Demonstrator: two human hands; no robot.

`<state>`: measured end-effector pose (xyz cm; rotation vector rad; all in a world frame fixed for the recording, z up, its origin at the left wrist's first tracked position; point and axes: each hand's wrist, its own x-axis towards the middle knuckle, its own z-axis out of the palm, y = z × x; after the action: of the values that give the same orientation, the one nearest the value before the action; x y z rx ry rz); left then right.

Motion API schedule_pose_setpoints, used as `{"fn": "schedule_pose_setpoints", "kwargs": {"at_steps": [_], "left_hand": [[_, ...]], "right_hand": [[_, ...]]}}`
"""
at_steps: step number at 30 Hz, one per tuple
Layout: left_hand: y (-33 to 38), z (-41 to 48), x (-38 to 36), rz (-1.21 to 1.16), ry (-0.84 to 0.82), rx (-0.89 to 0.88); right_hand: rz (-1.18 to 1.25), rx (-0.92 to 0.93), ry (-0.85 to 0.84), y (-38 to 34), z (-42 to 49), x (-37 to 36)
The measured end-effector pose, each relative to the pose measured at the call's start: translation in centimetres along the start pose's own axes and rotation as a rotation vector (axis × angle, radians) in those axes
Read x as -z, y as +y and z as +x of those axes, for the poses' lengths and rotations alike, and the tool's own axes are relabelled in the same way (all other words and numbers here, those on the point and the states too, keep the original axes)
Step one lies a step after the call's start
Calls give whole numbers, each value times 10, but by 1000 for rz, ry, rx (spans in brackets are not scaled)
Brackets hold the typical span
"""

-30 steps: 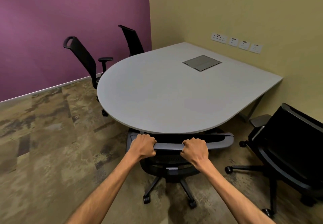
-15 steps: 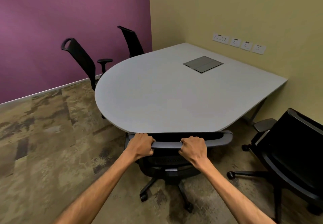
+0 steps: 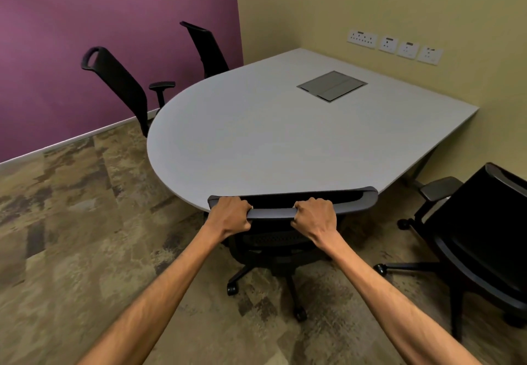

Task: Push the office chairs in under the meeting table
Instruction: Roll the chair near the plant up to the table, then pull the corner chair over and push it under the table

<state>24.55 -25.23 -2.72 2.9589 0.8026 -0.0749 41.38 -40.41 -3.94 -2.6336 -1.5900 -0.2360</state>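
Left hand point(image 3: 229, 216) and right hand point(image 3: 313, 218), fingers clamped on chair point(image 3: 288, 213) backrest, touching table point(image 3: 256, 142) near edge.

The meeting table point(image 3: 256, 148) at the centre of the frame has a matt, smooth pale-grey top that looks like laminate, with a duller brushed-metal-looking hatch point(image 3: 331, 86) set flush in its upper right part. The near chair point(image 3: 285, 213) at lower centre has a smooth, slightly sheeny grey plastic top rail and a black mesh back below it. The chair at right point(image 3: 484, 239) shows black cloth-like upholstery and a matt plastic armrest. The floor point(image 3: 85, 222) is rough, mottled brown carpet. The walls look matt-painted, purple point(image 3: 85, 8) at upper left and olive point(image 3: 399, 0) at upper right.
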Motion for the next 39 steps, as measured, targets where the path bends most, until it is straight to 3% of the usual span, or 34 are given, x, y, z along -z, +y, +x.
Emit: {"fn": "schedule_pose_setpoints", "kwargs": {"at_steps": [13, 16, 20, 25, 30, 39], "left_hand": [[-10, -13, -2, -34, 48, -30], [-2, -24, -5, -64, 167, -93], [21, -36, -12, -113, 372, -229], [63, -31, 7, -208, 493, -247], [128, -19, 21, -248, 489, -314], [278, 31, 19, -269, 423, -490]], "right_hand": [[115, 43, 15, -16, -11, 5], [150, 29, 85, -12, -29, 7], [195, -71, 222, 0, -59, 16], [236, -304, 314, 24, -92, 41], [188, -528, 385, 70, -134, 65], [17, -808, 421, 214, -223, 91]]}}
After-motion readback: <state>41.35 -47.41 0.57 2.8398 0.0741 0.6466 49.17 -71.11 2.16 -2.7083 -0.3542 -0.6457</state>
